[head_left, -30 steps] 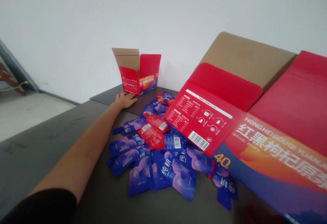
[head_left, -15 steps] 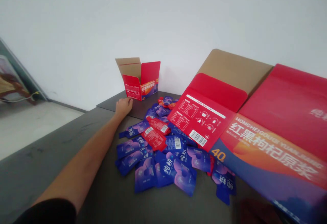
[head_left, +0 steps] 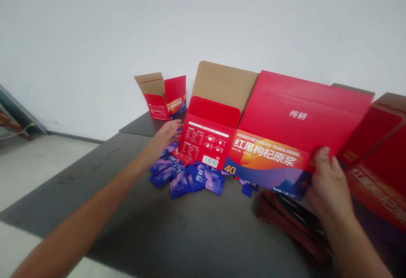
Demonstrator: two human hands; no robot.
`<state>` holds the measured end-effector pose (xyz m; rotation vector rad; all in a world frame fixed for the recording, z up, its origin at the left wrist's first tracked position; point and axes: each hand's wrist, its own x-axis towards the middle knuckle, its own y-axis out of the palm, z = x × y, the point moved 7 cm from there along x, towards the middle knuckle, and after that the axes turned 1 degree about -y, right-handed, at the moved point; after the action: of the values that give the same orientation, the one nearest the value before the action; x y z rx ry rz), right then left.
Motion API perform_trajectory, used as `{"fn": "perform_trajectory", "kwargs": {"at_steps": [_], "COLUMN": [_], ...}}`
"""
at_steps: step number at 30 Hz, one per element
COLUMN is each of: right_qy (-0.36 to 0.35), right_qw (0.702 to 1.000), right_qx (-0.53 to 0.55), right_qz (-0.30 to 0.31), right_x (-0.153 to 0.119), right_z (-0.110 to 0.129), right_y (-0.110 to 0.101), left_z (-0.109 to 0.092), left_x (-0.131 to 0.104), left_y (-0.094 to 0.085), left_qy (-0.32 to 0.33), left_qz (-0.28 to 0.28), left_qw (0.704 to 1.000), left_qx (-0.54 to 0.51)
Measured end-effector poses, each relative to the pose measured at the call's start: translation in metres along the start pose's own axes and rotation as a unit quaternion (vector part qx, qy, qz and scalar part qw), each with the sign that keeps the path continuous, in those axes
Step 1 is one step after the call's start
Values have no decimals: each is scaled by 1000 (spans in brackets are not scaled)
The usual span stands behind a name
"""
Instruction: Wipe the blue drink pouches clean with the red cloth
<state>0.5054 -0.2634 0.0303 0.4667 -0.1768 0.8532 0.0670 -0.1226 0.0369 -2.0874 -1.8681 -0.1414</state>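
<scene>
My right hand (head_left: pixel 328 183) grips the lower right edge of a large red carton (head_left: pixel 285 121), whose brown-lined flaps stand open. My left hand (head_left: pixel 169 136) is near the carton's left edge, fingers apart and reaching toward it; nothing shows in it. Under and in front of the carton lies a pile of blue pouches (head_left: pixel 179 183), with a few red pouches (head_left: pixel 185 158) among them. The carton hides part of the pile. Behind my left hand, a smaller-looking open red box (head_left: pixel 158 107) stands upright at the back of the dark table.
More red cartons (head_left: pixel 383 159) stand at the right edge. A dark reddish-brown item (head_left: pixel 279 214) with a black part lies below my right hand. The grey table (head_left: pixel 142 227) meets a white wall (head_left: pixel 222 20) behind. Floor shows at left.
The large carton has moved left over the pouches, and my right hand has come into view holding it. My left hand has moved right, away from the box at the back. The view has shifted right.
</scene>
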Motion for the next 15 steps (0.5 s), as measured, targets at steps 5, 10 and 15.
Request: {"fn": "perform_trajectory", "kwargs": {"at_steps": [5, 10, 15], "right_qy": [-17, -67, -107], "right_qw": [999, 997, 993], "right_qx": [39, 14, -15], "right_qz": [24, 24, 49], "right_x": [-1, 4, -5], "right_z": [3, 7, 7], "right_y": [7, 1, 11], "left_z": [-16, -3, -5], "left_x": [-26, -25, -33], "left_y": [48, 54, 63], "left_qy": [-10, 16, 65], "left_qz": [18, 4, 6], "left_qw": [996, 988, 988], "left_qx": [-88, -151, -137]}}
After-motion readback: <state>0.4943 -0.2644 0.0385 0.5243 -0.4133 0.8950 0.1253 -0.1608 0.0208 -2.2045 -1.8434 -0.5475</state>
